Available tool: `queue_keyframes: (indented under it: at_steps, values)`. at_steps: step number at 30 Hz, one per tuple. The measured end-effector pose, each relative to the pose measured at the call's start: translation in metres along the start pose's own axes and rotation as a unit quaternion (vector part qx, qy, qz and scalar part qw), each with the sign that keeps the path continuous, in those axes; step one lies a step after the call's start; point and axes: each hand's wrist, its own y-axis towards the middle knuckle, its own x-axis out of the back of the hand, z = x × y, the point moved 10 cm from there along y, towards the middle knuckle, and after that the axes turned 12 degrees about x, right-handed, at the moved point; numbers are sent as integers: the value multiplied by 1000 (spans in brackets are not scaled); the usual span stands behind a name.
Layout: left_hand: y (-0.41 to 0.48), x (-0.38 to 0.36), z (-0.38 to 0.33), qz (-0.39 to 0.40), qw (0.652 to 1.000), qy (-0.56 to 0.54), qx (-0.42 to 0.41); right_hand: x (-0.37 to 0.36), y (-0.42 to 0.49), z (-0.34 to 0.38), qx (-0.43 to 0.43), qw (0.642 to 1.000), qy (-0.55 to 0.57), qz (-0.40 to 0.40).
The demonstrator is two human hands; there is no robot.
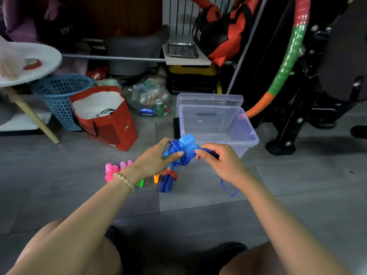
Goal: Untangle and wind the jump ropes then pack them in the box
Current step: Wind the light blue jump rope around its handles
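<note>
Blue jump rope (186,142) is held above the floor (79,195), just in front of the clear box (246,132). The left hand (156,159) has its fingers curled round the handles and wound cord. The right hand (220,161) pinches a loop of cord in its fingers. A pink rope (111,171) and a red-corded rope (167,181) lie on the floor below.

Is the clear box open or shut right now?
Open: the box has no lid on top; the lid stands behind it, and nothing lies inside.
</note>
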Motion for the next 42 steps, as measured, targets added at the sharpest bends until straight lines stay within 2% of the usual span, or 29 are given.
queue_keyframes:
  at_steps: [5,11,15,19,21,23,27,30,33,36,38,42]
  values:
    - [-11,-25,-6,102,992,76,-3,-3,0,-13,14,1000,-21,5]
    - [-13,-39,-6,75,972,221,-19,-19,3,-11,27,999,-10,32]
    - [-18,-47,-2,102,965,239,-30,-27,3,-18,-19,996,69,49]
    - [-38,-60,-18,167,967,182,-59,-45,-8,-33,-95,969,207,96]
    - [-47,-68,-20,210,962,159,-72,-59,-15,-34,-116,954,246,127]
    - [-51,-64,-19,235,965,103,-60,-62,-18,-31,-137,941,284,124]
    - [-42,-41,-15,221,975,-24,-24,-54,-14,-27,-163,910,373,76]
    - [-42,-35,-21,233,969,-76,-35,-58,-13,-23,-171,886,425,66]
    - [-39,-37,-17,238,960,-150,10,-69,-13,-22,-182,869,455,73]
    - [-28,-38,-8,198,956,-210,47,-71,-12,-29,-186,863,466,57]
    - [-16,-28,1,140,954,-252,77,-71,-15,-31,-188,869,454,58]
    - [1,-1,20,27,949,-297,103,-73,-18,-28,-165,916,358,76]
